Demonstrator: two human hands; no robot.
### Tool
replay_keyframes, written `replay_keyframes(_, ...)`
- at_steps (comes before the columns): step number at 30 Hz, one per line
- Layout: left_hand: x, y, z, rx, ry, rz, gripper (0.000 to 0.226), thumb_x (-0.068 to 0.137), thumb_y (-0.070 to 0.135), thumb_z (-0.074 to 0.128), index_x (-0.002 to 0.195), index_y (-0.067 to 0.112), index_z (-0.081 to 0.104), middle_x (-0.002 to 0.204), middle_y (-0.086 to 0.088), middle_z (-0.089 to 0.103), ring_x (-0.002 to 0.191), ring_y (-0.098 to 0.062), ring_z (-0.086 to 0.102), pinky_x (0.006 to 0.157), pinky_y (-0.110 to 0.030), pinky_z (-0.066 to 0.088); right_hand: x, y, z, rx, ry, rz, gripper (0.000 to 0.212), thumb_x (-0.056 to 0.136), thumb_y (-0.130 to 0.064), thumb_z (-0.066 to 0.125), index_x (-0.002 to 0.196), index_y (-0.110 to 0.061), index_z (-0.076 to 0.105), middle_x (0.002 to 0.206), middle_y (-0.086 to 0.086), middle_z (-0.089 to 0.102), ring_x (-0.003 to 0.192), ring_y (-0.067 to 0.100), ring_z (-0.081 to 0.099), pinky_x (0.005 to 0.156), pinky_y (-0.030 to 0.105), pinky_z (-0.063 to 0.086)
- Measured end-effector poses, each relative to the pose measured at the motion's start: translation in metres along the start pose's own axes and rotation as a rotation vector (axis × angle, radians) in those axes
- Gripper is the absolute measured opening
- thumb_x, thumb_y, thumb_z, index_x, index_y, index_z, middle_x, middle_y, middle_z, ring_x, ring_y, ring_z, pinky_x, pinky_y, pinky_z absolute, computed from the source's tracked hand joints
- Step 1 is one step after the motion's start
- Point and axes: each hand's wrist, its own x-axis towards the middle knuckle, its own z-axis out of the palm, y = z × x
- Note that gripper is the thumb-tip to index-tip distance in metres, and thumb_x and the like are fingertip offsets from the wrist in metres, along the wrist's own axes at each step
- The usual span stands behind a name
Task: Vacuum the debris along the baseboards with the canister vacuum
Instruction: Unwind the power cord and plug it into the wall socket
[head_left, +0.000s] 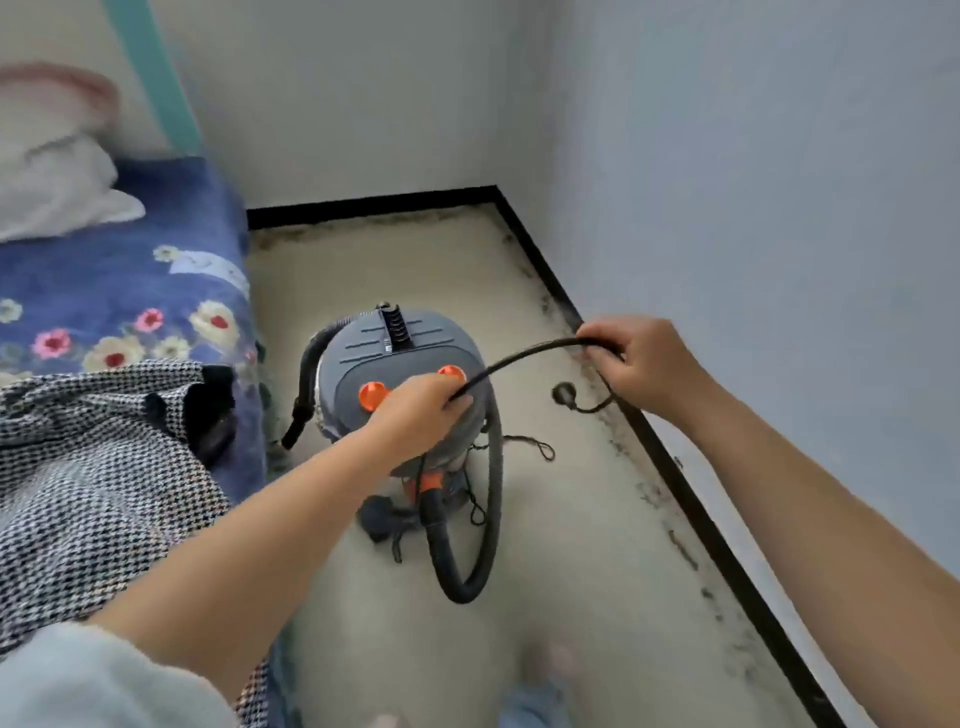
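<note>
Above canister vacuum (402, 379), left hand (421, 415) and right hand (636, 364) pinch cord (524, 356); baseboard (670, 457) beside.

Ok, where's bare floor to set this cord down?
Bare floor lies between the vacuum and the far baseboard. More lies near you, below the hose. Debris crowds the right baseboard strip.

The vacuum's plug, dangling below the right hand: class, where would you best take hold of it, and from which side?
Grip the plug by its round body, not the thin power cord behind it. Come from the left, the open floor side: the cord leaves it on the right toward the black baseboard. The left hand would likely have to release the cord first, since both it and the right hand hold it.
</note>
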Motion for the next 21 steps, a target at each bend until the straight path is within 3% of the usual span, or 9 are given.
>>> replay_keyframes(2,0.009,0.035,0.003,0.189,0.254,0.226,0.019,0.096,0.017,0.048,0.091,0.006,0.062,0.082,-0.005,0.058,0.079,-0.027,0.057,0.060,-0.028,0.036,-0.024,0.035,-0.026,-0.275,0.062,-0.004,0.006,0.073,0.003,0.062,0.075,0.004,0.067,0.068,0.015,0.057,0.062,0.029,0.052,0.061,0.035,0.049)
replay_keyframes(5,0.019,0.086,0.003,0.369,0.377,0.500,0.023,0.084,0.016,0.047,0.073,0.005,0.065,0.059,-0.006,0.057,0.046,-0.025,0.055,0.036,-0.025,0.038,-0.052,0.074,-0.053,-0.391,0.177,0.186,0.009,0.082,-0.003,0.061,0.088,-0.001,0.066,0.069,0.016,0.055,0.063,0.035,0.055,0.055,0.036,0.046)
replay_keyframes(7,0.032,0.124,0.007,0.427,0.370,0.620,0.031,0.082,0.021,0.040,0.069,0.007,0.064,0.053,-0.002,0.054,0.039,-0.021,0.051,0.031,-0.021,0.035,-0.061,0.097,-0.074,-0.225,0.198,0.421,0.018,0.096,-0.014,0.045,0.104,-0.005,0.059,0.077,0.017,0.059,0.071,0.036,0.056,0.065,0.039,0.048)
replay_keyframes(9,0.042,0.165,0.016,0.468,0.307,0.672,0.033,0.086,0.023,0.040,0.074,0.006,0.065,0.057,-0.003,0.057,0.042,-0.022,0.054,0.034,-0.022,0.038,-0.064,0.121,-0.092,0.091,0.149,0.557,0.019,0.097,-0.014,0.042,0.106,-0.004,0.056,0.085,0.017,0.064,0.081,0.035,0.061,0.077,0.047,0.051)
replay_keyframes(10,0.045,0.183,0.023,0.470,0.230,0.653,0.031,0.091,0.022,0.041,0.083,0.005,0.066,0.066,-0.005,0.062,0.052,-0.024,0.060,0.041,-0.025,0.043,-0.065,0.132,-0.101,0.203,0.147,0.607,0.019,0.096,-0.011,0.041,0.105,-0.004,0.057,0.086,0.016,0.065,0.084,0.034,0.062,0.077,0.047,0.052)
replay_keyframes(13,0.058,0.218,0.055,0.469,0.027,0.502,0.027,0.098,0.023,0.041,0.110,0.008,0.060,0.098,-0.006,0.064,0.087,-0.026,0.061,0.072,-0.033,0.048,-0.070,0.171,-0.123,0.593,0.238,0.796,0.020,0.090,-0.005,0.038,0.094,-0.005,0.057,0.074,0.012,0.063,0.071,0.027,0.062,0.054,0.030,0.054)
replay_keyframes(15,0.064,0.236,0.076,0.392,-0.063,0.421,0.021,0.096,0.022,0.045,0.103,0.010,0.061,0.090,-0.004,0.063,0.081,-0.023,0.057,0.071,-0.031,0.045,-0.074,0.198,-0.133,0.778,0.310,0.899,0.014,0.088,-0.009,0.046,0.081,-0.006,0.058,0.063,0.010,0.062,0.061,0.025,0.062,0.047,0.024,0.052)
replay_keyframes(18,0.077,0.245,0.108,0.308,-0.254,0.251,0.011,0.095,0.023,0.047,0.087,0.019,0.054,0.068,0.008,0.051,0.068,-0.016,0.048,0.061,-0.024,0.036,-0.071,0.231,-0.136,0.712,0.251,0.918,0.017,0.084,-0.007,0.060,0.070,-0.010,0.052,0.065,0.010,0.061,0.055,0.021,0.062,0.047,0.024,0.053)
replay_keyframes(21,0.096,0.238,0.114,0.284,-0.475,-0.074,0.019,0.097,0.026,0.043,0.086,0.014,0.052,0.075,0.003,0.055,0.069,-0.017,0.052,0.061,-0.025,0.041,-0.054,0.245,-0.128,0.644,0.155,0.915,0.016,0.082,0.000,0.057,0.071,-0.010,0.052,0.068,0.011,0.060,0.046,0.015,0.059,0.041,0.020,0.050)
